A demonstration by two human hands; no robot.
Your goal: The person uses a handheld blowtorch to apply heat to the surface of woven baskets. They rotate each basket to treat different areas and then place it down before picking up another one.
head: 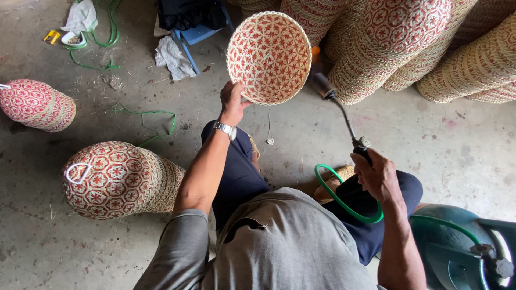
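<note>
grey concrete floor (457,145), stacked woven baskets (115,180), green strapping (148,115), crumpled rags (171,53), blue stool (196,35)

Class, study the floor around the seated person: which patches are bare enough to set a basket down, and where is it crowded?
Bare concrete lies right of the torch, below the basket stacks, and at lower left under the nearest overturned stack. It is crowded top left with green strapping and rags, and lower right by the gas cylinder.

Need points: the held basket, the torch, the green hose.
woven basket (269,56), head view, middle of its patterned inside.
gas torch (344,119), head view, on the thin metal tube.
green hose (344,207), head view, on the loop over the lap.
</note>
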